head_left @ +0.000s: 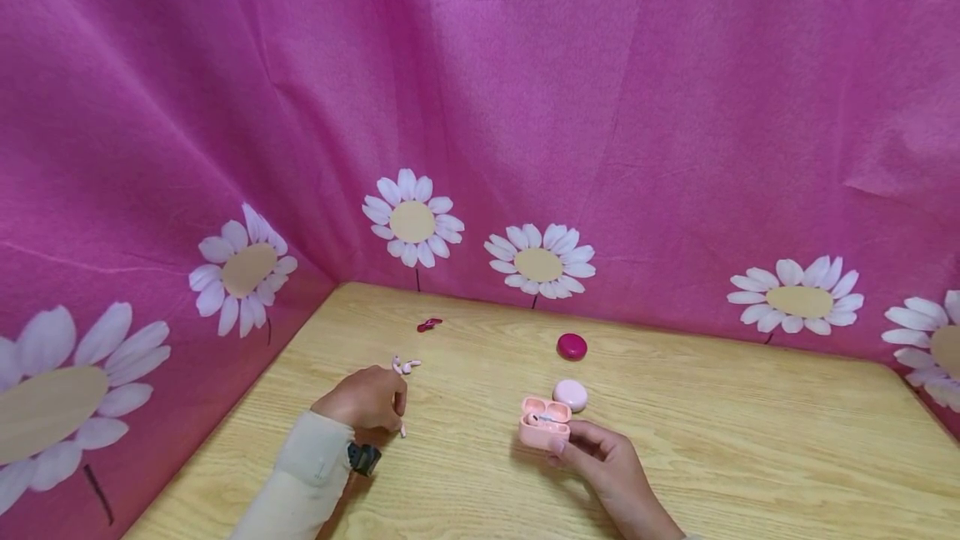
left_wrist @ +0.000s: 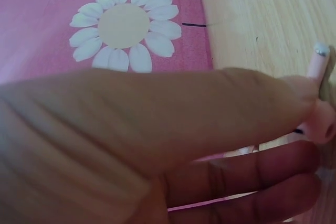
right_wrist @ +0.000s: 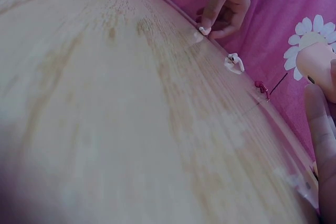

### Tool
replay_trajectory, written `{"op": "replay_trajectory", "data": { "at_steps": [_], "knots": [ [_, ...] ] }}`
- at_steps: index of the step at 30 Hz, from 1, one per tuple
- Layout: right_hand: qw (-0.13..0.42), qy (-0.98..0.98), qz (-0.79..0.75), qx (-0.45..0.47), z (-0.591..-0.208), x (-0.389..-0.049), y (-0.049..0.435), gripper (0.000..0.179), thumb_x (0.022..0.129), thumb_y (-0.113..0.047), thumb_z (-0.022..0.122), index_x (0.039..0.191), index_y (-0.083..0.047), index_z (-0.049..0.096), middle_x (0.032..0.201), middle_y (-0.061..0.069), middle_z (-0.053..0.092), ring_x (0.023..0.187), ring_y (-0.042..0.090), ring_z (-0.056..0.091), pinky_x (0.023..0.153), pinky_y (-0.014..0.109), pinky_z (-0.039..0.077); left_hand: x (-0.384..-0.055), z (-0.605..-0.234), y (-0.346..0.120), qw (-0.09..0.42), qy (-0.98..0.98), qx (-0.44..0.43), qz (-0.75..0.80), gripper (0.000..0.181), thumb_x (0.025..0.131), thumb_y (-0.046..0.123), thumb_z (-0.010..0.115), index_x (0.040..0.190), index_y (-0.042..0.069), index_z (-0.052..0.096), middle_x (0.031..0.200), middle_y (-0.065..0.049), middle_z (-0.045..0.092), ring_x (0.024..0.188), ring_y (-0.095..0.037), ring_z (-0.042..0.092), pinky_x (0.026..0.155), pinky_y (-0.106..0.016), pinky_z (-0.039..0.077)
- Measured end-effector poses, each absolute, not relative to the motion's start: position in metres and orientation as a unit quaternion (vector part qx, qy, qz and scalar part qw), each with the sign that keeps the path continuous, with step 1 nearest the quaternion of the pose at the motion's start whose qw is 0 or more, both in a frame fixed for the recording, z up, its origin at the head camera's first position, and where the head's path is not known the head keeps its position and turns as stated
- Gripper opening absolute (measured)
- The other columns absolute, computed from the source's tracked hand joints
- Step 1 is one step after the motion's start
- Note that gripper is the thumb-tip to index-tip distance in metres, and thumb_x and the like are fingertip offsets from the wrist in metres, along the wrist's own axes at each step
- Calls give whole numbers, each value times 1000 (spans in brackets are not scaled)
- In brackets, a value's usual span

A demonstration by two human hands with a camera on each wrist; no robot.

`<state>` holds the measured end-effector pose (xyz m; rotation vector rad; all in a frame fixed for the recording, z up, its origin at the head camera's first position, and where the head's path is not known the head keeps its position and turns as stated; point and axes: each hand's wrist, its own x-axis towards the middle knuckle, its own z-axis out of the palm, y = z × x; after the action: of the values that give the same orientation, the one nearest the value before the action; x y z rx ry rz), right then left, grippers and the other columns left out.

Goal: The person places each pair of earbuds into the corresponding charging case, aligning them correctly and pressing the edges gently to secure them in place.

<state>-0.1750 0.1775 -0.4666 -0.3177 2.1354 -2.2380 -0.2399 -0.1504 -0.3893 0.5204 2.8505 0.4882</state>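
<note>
My left hand [head_left: 367, 398] is low at the left of the table, thumb and fingers pinching a pale pink earbud [left_wrist: 317, 119] close to the wood. The earbud's stem, with a silvery tip, sticks out past the thumb in the left wrist view. My right hand [head_left: 611, 469] grips an open peach earbud case [head_left: 543, 438] by its right side, thumb along the front. Inside the case, one earbud [head_left: 533, 419] shows in the left slot. Just behind it lies a closed, round, pale pink case [head_left: 571, 394].
A pair of pale pink earbuds [head_left: 406, 366] lies just beyond my left hand. Farther back are dark red earbuds [head_left: 430, 325] and a closed, round, dark red case [head_left: 572, 347]. A pink curtain [head_left: 637, 148] with daisies borders the wooden table [head_left: 712, 423] behind and at left.
</note>
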Motion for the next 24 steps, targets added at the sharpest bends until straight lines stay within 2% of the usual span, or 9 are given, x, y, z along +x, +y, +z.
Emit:
{"op": "replay_trajectory", "data": {
  "at_steps": [14, 24],
  "knots": [
    [15, 690, -716, -103, -467, -175, 177, 34, 90, -8, 67, 115, 13, 60, 97, 8, 69, 83, 15, 67, 78, 33, 56, -238, -389, -150, 93, 977, 146, 125, 28, 71, 15, 84, 61, 13, 58, 60, 3, 52, 58, -13, 45, 54, -28, 37],
    [9, 681, -725, -107, -468, -175, 177, 34, 89, -6, 67, 115, 14, 60, 99, 9, 69, 86, 15, 67, 80, 35, 56, -239, -389, -149, 90, 975, 157, 129, 28, 71, 14, 83, 61, 13, 57, 58, 3, 51, 57, -13, 44, 53, -27, 35]
  ]
}}
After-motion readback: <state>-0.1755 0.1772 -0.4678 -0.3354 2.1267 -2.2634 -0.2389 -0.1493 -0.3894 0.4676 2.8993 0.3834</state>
